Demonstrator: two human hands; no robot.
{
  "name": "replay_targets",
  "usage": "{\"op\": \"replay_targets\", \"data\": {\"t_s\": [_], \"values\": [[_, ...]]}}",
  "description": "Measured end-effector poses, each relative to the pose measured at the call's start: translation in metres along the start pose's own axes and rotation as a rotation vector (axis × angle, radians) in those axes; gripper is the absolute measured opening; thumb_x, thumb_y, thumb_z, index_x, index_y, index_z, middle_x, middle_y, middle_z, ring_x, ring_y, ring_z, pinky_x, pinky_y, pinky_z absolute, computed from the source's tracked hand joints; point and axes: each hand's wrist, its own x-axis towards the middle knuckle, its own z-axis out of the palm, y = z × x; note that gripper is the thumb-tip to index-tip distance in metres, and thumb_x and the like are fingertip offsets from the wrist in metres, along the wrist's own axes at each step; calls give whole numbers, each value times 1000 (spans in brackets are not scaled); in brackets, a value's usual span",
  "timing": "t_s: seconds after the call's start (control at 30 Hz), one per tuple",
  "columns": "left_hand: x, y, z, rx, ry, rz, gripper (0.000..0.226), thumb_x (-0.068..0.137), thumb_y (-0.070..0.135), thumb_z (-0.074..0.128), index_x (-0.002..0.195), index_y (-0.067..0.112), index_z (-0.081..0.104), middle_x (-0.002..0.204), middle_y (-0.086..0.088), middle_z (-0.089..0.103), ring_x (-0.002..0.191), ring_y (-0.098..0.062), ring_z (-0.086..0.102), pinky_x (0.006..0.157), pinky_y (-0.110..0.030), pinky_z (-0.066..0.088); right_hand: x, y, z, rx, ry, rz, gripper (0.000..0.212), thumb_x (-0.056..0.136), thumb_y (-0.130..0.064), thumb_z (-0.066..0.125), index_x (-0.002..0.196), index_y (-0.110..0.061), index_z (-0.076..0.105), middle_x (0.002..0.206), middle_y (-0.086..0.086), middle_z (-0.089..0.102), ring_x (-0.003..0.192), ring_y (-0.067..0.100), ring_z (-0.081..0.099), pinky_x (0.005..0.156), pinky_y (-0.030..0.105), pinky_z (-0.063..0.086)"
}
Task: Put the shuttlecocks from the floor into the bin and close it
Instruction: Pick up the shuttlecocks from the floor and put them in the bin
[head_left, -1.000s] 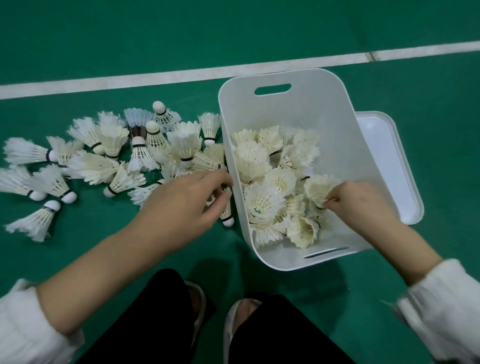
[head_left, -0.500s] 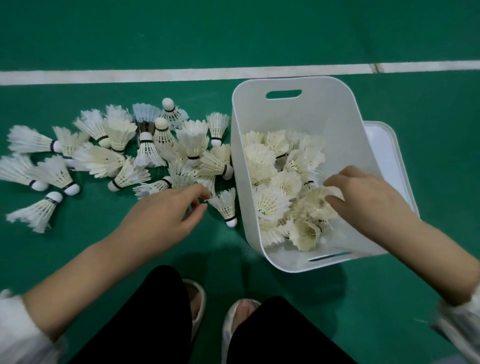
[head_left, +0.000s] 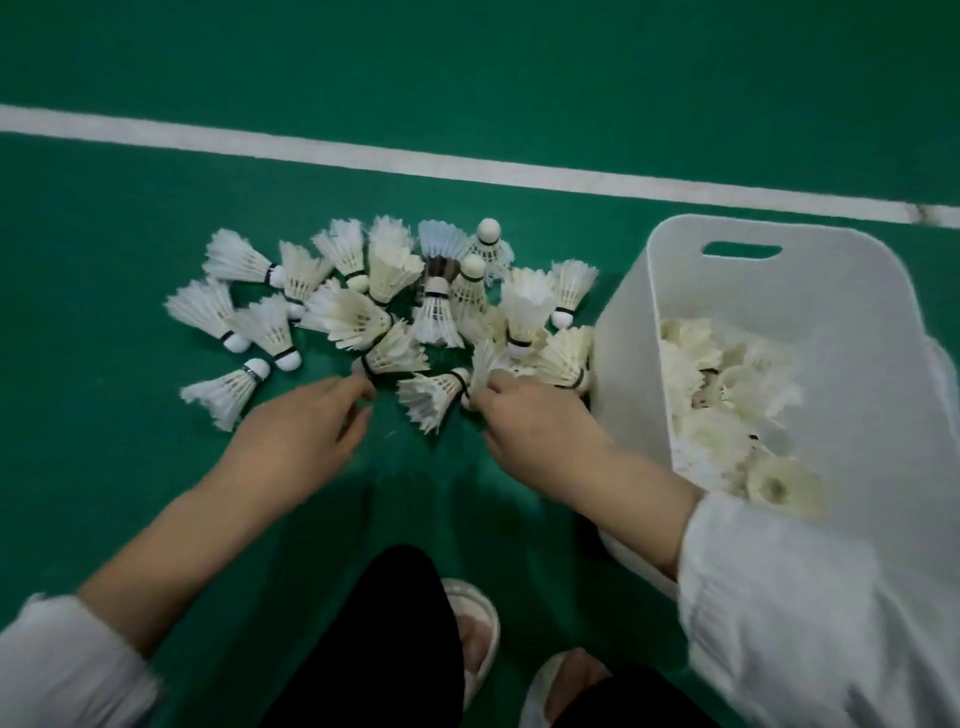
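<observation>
Shuttlecocks (head_left: 436, 317) lie heaped on the green floor (head_left: 104, 441), just left of the white bin (head_left: 623, 332), which holds more of them. My left hand (head_left: 306, 431) and right hand (head_left: 530, 421) reach the heap's near edge, fingertips against the closest ones. Through the blur I cannot tell whether either hand pinches one.

We've got a green sports-court floor (head_left: 467, 62) filling the whole view, one white line (head_left: 467, 166) painted across it, sloping from upper left down to the right edge, lighting dim and even.
</observation>
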Motion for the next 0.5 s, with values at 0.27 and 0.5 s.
{"op": "replay_targets", "data": {"t_s": [0.27, 0.5], "values": [[-13, -69, 7, 90, 88, -181, 17, 90, 24, 48, 100, 13, 55, 99, -8, 59, 94, -31, 56, 68, -37, 45, 57, -20, 35, 189, 337, 381, 73, 77, -3, 65, 138, 2, 24, 139, 22, 32, 112, 35, 52, 73, 35, 52], [-11, -108, 8, 40, 93, -577, 48, 92, 49, 39, 77, 5, 50, 86, -24, 60, 82, -37, 55, 67, -38, 39, 37, -13, 42, 532, 288, 395, 36, 89, -5, 47, 125, -6, 46, 109, 17, 61, 95, 34, 59, 73, 35, 45]]}}
